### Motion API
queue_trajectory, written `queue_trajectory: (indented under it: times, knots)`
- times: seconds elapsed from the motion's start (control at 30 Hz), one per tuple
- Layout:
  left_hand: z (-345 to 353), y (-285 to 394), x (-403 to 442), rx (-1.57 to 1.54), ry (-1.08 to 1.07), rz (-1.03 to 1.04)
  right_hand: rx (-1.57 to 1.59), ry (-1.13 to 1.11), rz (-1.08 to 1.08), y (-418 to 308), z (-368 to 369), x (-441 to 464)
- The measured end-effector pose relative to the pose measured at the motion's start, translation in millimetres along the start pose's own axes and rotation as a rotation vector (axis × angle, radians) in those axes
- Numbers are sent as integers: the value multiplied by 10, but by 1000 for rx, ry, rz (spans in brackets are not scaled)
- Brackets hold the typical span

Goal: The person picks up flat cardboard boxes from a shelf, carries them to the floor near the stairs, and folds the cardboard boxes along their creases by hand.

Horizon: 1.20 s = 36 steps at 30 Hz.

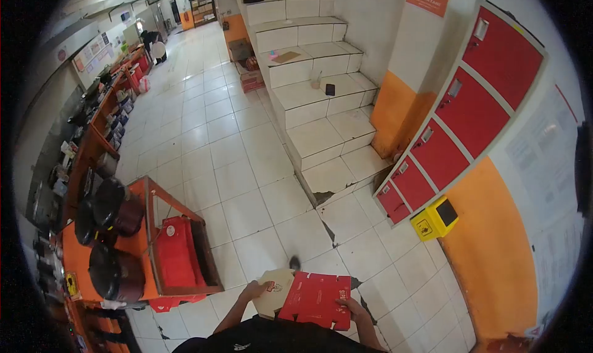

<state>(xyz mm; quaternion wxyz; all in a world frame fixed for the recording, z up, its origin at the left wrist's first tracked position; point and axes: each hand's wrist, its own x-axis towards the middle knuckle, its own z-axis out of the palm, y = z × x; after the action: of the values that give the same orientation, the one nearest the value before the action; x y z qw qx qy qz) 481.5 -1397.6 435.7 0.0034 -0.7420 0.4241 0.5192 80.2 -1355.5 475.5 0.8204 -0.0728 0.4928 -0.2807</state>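
Before our torso, above glossy floor tiles [238, 195], we hold notched red cardboard [314, 294] beside cream cardboard [278, 286]. Our left hand [254, 289] has fingers clamped on the cream edge, our right hand [353, 309] on the red. Rounded, shiny dark containers [117, 272] crowd an orange tabletop [75, 264].
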Motion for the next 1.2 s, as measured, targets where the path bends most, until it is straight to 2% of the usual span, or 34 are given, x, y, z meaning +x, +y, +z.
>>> queue_trajectory:
  times: [0.13,0.2,0.27,0.3,0.33,0.4,0.43,0.5,0.53,0.6,0.67,0.73,0.8,0.87,0.93,1.0,1.03,1.07,1.1,1.13,1.2]
  knots:
    - [-30,734,1053,-36,-50,-48,-51,95,-106,-1107,-96,700]
    - [-151,1349,1492,-104,-163,133,-227,256,-220,-1679,-158,1043]
    - [-309,2078,2038,-118,-194,94,-70,176,-352,-2574,269,1040]
    - [-313,2427,2402,-175,-151,329,-148,332,-448,-2824,225,1190]
    - [-261,2748,2728,-242,-105,550,-165,353,-439,-3238,264,1273]
    - [-401,3423,3077,-101,-61,314,-131,447,-538,-3750,522,1122]
    - [-355,3610,3194,-90,-74,297,-114,454,-601,-3996,655,1109]
    - [-437,4128,3486,-183,227,424,-52,536,-692,-4474,902,1140]
    - [-542,4330,3638,-166,228,432,-34,536,-698,-4687,1003,1200]
    - [-666,4658,4000,-271,-105,361,-11,540,-827,-5135,1139,1396]
    - [-683,4943,4436,-300,-151,305,11,546,-835,-5567,1171,1713]
    - [-871,5527,4780,-351,-205,408,-35,601,-807,-6000,1047,2118]
    - [-820,5772,5420,-205,-161,345,-66,614,-802,-6369,870,2548]
    - [-1003,6131,5781,-132,-262,285,-106,649,-750,-6784,640,3025]
    - [-1124,6345,6224,370,-193,621,-5,609,-757,-7405,680,3476]
    - [-1311,6452,6539,-33,-335,302,-139,659,-764,-7815,555,3858]
    - [-1288,6272,6894,165,-338,465,-106,670,-744,-7990,442,4057]
    - [-1382,6377,7086,203,-358,452,-204,703,-737,-8110,345,4265]
    - [-1461,6484,7264,104,-359,393,-305,732,-718,-8245,323,4419]
    - [-1527,6589,7473,-1,-347,328,-273,738,-694,-8368,300,4529]
    - [-1510,6663,8238,886,-172,825,-283,808,-540,-8651,385,4500]
